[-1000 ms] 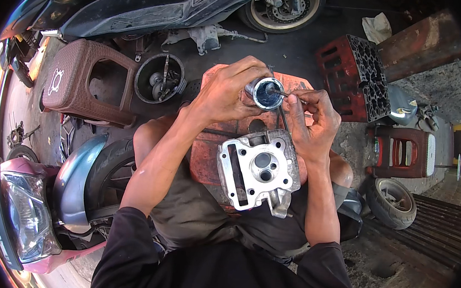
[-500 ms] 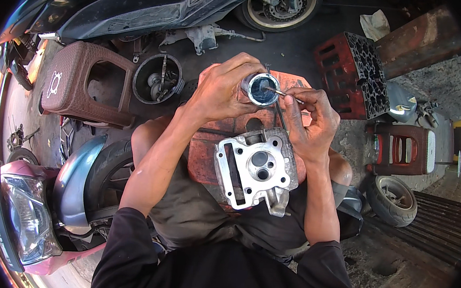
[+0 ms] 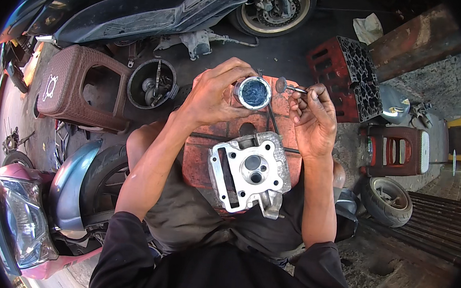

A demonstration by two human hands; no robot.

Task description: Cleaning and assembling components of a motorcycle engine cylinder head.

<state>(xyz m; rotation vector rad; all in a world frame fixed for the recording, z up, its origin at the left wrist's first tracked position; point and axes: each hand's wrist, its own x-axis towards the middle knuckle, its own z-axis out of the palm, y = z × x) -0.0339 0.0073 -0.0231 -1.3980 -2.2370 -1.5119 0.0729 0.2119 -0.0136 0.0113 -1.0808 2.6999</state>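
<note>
My left hand (image 3: 217, 91) is wrapped around a small round tub of dark blue-grey paste (image 3: 254, 93), its open mouth turned up toward me. To the right of the tub, my right hand (image 3: 316, 117) pinches an engine valve (image 3: 296, 89) by its stem. The round valve head points left, a little apart from the tub's rim. Below both hands, a silver engine cylinder head (image 3: 238, 182) rests with its flat machined face up. It shows a round combustion chamber with two valve openings and a long slot. Under it is a red plastic stool top (image 3: 199, 158).
A brown plastic stool (image 3: 63, 83) and a black bucket of metal parts (image 3: 153, 83) stand at left. A red crate (image 3: 338, 76), another stool (image 3: 397, 150) and a loose wheel (image 3: 385, 201) are at right. Motorcycles (image 3: 159, 14) border the far and left sides.
My right hand has drawn the valve out of the tub and moved it to the right. The left hand still holds the tub. The whole view has shifted slightly.
</note>
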